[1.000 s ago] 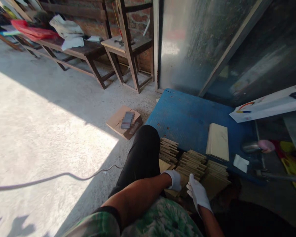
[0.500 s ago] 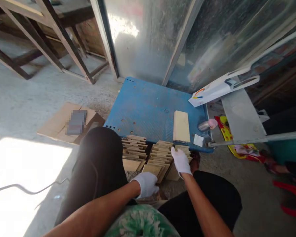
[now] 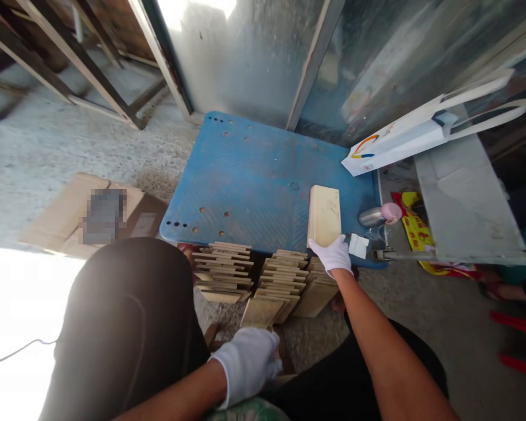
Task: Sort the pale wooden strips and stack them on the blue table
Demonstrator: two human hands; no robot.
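A: Wooden slat stack (image 3: 324,215), pale, flat, lying on the blue perforated board (image 3: 254,181) toward its right edge. Where does it sit against the hands?

B: It lies at 12 o'clock from the right hand (image 3: 333,255), touching it. The gloved fingers rest on the stack's near end; whether they curl round the edge or only press on it cannot be told from this view.

A: Long axis?

B: Running 6 to 12 o'clock, away from the person, tilted a shade toward 1. The near short end points at the right hand, the far end at the metal sheeting (image 3: 254,52).

A: Which hand is nearer?

B: The right, by a clear margin. The left hand (image 3: 248,362) is low at 7 o'clock from the stack, well apart, loosely curled with the palm down over a slat end near the lap; what it grips, if anything, is hidden under the glove.

A: Neighbours of the stack?

B: At 3 o'clock, a small white paper scrap (image 3: 358,245) just beside the right hand, then a metal object with a pink cap (image 3: 379,215). At 6 to 8 o'clock, below the board's near edge, three fanned slat piles (image 3: 254,278). At 2 o'clock, a white paper bag (image 3: 403,140), well apart.
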